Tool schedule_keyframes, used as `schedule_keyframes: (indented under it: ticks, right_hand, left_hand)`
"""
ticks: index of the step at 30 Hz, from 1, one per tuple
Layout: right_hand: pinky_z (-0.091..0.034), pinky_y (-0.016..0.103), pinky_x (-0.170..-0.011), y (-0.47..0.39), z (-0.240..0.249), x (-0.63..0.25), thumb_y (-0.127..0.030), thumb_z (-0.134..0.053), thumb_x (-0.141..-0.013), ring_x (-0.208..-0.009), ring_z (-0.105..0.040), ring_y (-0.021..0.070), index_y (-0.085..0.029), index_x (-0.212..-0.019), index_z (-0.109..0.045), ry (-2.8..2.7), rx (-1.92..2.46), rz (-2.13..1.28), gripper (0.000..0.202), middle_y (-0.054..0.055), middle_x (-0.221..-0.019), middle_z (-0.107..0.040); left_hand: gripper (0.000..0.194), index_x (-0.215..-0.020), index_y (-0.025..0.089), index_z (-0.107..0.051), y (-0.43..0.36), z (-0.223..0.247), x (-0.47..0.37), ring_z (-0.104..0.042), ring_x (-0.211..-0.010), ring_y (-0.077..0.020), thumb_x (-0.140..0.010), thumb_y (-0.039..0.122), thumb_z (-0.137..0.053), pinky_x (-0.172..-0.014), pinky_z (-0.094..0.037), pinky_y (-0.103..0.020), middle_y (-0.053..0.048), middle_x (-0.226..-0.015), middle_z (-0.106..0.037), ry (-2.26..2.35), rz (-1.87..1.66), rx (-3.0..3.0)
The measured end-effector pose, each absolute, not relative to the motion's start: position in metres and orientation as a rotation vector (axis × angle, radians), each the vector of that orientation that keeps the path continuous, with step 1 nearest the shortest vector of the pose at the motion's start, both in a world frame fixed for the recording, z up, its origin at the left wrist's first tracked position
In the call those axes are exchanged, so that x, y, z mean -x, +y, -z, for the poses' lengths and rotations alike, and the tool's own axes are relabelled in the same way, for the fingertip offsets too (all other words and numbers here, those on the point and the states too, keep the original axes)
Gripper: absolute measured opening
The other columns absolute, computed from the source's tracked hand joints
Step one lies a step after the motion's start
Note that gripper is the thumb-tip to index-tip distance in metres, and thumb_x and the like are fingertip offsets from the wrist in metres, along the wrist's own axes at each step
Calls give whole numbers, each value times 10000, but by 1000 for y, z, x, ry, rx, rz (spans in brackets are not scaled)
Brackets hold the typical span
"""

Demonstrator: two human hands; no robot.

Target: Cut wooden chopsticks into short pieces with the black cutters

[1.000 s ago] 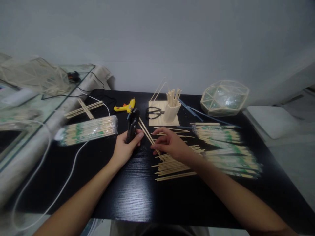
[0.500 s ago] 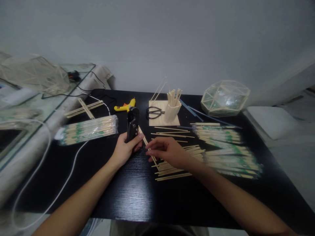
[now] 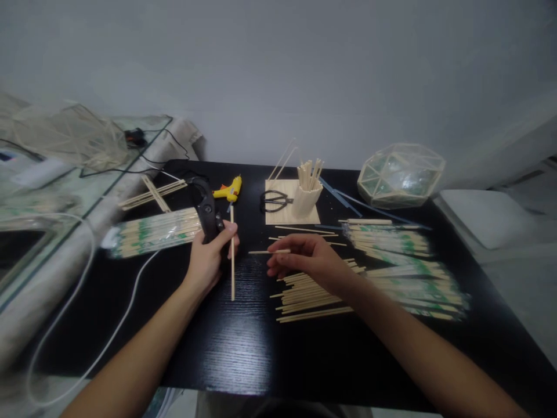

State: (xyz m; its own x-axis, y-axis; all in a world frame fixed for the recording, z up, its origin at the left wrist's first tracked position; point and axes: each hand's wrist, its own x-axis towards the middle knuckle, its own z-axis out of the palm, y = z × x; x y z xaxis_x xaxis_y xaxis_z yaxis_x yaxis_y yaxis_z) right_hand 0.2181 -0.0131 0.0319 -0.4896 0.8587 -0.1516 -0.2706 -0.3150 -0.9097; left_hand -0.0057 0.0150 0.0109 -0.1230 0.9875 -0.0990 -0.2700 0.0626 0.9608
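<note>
Nearest on the dark surface [image 3: 235, 354], loose sticks [image 3: 308, 299] lay partly under the right forearm. The right hand [image 3: 298, 255] pinched a thin stick [image 3: 259, 252] between thumb and fingers, its free end pointing left. The left hand [image 3: 209, 255] was wrapped around a black tool [image 3: 206, 206] and also held another stick [image 3: 232, 267] near its thumb. Bagged sticks [image 3: 156, 232] lay to either side. Beyond were a yellow glue gun [image 3: 230, 190], a wooden board [image 3: 278, 218] with black scissors [image 3: 274, 200], and a faceted frame [image 3: 402, 177] farther right.
</note>
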Motion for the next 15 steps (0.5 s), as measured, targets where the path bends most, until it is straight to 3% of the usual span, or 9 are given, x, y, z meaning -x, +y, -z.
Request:
schedule_keyframes:
  ticks: [5, 9, 12, 15]
  right_hand:
    - [-550, 249, -621, -13, -34, -213, -443, -835, -832, -582, -638, 103, -167, -830, -763, -1236, 973, -1627, 285, -23, -660, -685]
    - [-580, 269, -714, -14, -31, -209, -450, -843, -814, -678, -680, 117, -169, -814, -756, -1229, 1013, -1632, 294, -2, -759, -721]
    - [-617, 296, -701, -15, -22, -206, -401, -859, -791, -700, -722, 141, -177, -936, -740, -1157, 988, -1684, 292, 7, -821, -744]
    - [-633, 298, -640, -16, -15, -203, -319, -880, -762, -703, -755, 170, -221, -1200, -661, -1083, 975, -1665, 500, -8, -815, -751]
  left_hand:
    - [300, -783, 150, -679, 4, -4, 4, -501, -456, -81, -784, 400, -845, -447, -372, -197, 26, -553, -600, 1100, -1133, -1046]
    - [345, -751, 143, -683, -3, -1, 0, -519, -471, -90, -824, 456, -806, -476, -404, -212, 5, -559, -621, 1036, -988, -1176]
    - [371, -755, 140, -687, -6, -1, -3, -516, -476, -93, -827, 487, -795, -483, -406, -218, 0, -560, -626, 1028, -942, -1204]
    - [372, -775, 141, -695, -7, -1, -5, -523, -497, -98, -822, 496, -794, -501, -416, -221, -7, -581, -644, 1030, -919, -1218]
